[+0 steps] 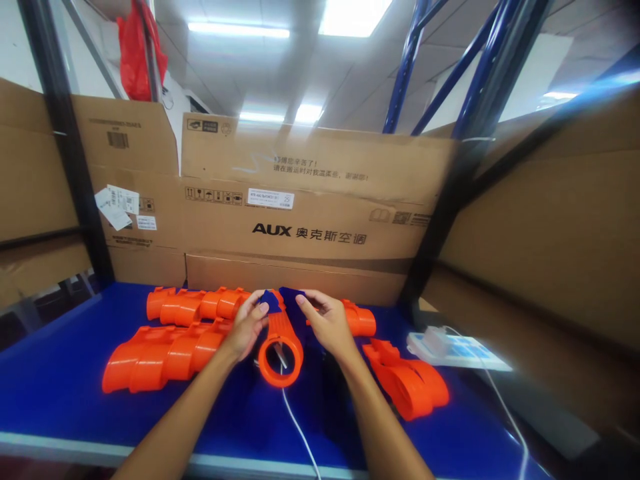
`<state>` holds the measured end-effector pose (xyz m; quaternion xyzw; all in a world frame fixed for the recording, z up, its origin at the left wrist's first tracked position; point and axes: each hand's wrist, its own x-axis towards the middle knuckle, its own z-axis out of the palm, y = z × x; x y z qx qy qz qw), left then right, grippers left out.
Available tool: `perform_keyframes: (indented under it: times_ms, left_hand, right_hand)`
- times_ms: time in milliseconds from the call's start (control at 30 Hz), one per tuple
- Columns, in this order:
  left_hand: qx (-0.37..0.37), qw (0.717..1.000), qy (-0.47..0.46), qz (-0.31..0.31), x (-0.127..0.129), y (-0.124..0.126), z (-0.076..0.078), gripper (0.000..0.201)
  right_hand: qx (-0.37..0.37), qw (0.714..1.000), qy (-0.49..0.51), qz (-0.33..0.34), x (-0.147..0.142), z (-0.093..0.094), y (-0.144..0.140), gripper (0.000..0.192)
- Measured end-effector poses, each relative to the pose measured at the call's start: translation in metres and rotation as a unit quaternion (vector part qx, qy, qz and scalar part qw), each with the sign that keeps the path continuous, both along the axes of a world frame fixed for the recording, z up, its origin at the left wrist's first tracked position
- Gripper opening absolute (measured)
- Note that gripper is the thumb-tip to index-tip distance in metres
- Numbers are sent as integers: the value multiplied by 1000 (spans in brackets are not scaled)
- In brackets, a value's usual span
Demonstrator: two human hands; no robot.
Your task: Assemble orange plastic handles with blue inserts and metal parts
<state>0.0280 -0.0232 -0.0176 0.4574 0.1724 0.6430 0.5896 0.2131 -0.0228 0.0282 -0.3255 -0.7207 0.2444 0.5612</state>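
Observation:
An orange plastic tube part [281, 350] stands between my hands on the blue table [60, 373], its round open end facing me. My left hand [246, 327] grips its left side and pinches a dark blue piece [271, 300] at its far end. My right hand [327, 325] holds the right side, fingers on another dark blue piece [295, 295]. A white cable [300, 427] runs from inside the tube toward me.
Several orange parts [165, 350] lie stacked at left, more [197, 303] behind them, and others [410, 380] at right. A white power strip [453, 348] sits at right. Cardboard boxes [310, 213] wall the back and sides. Blue rack posts [405, 67] rise behind.

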Motion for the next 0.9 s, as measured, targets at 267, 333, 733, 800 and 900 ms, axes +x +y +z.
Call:
perform_keyframes:
  times_ms: [267,333,733,800,900]
  left_hand:
    - [-7,999,-23,26,0,4,-1,38]
    - [-8,999,-25,28,0,5,-2,38]
    - [1,995,-13,100,0,1,2,45]
    - [5,995,-8,100,1,0,3,45]
    - [6,995,-4,102,2,-2,4,44]
  right_hand:
    - [-13,992,-47,117,-3,-5,-7,40]
    - [-16,991,-55,119,-3,-7,-6,41]
    - [28,998,-61,21,8,-8,-4,37]
    - [25,997,-70,27,9,-8,-4,36]
    - [22,996,-78,34,9,-9,-4,36]
